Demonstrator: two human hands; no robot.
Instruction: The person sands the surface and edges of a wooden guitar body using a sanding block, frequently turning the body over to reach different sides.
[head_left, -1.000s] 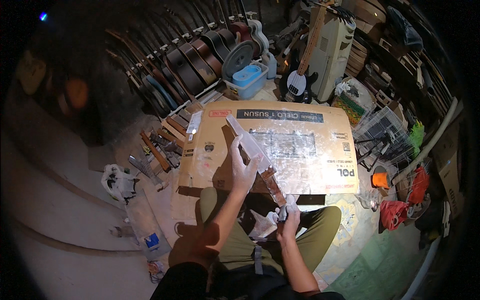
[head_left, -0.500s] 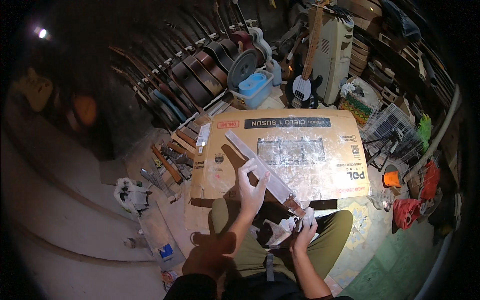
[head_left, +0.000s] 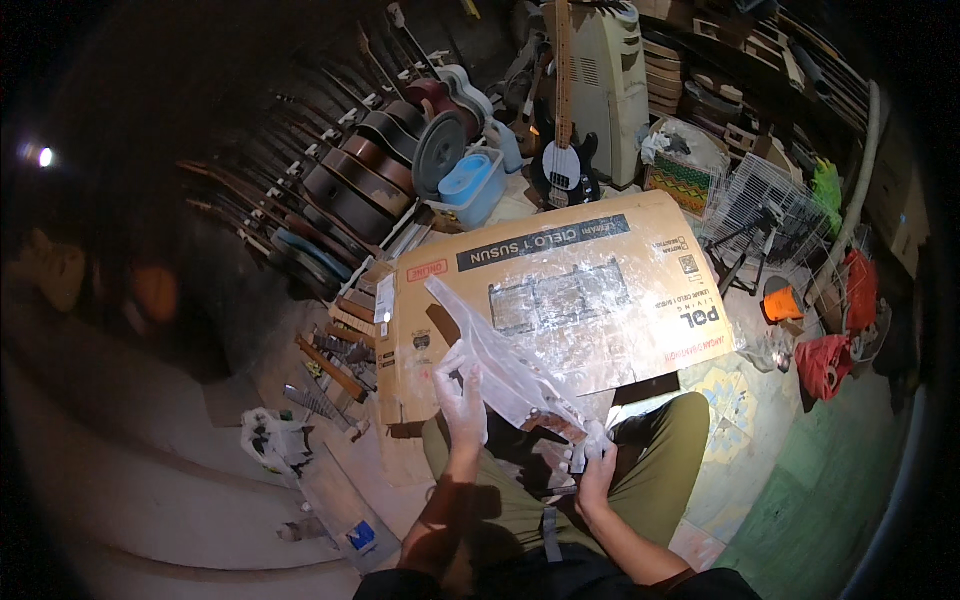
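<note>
A long, narrow wooden piece (head_left: pixel 500 365), whitened with dust and shaped somewhat like a guitar neck, slants above the cardboard and is smeared by motion. Its near end shows a brown patch. My right hand (head_left: pixel 597 470) is closed round that near end, where whitish material partly hides the fingers. Beside the left edge of the piece is my left hand (head_left: pixel 464 405), dusted white, its thumb and fingers apart with a dark gap between them. A flat printed cardboard sheet (head_left: pixel 650 335) lies before my knees, dusted white. Something pale and brown between my legs is too blurred to name.
Several guitars (head_left: pixel 345 185) stand in a row at the back left. A black bass guitar (head_left: pixel 566 165) leans near a beige heater (head_left: pixel 612 90). A clear tub (head_left: pixel 480 205), loose wood pieces (head_left: pixel 330 365), a plastic bag (head_left: pixel 275 438) and a wire rack (head_left: pixel 765 205) surround the cardboard.
The view has shifted. My left hand has moved down and left from the face of the wooden piece to beside its edge. The piece has turned sharply into blur; my right hand stays at its near end.
</note>
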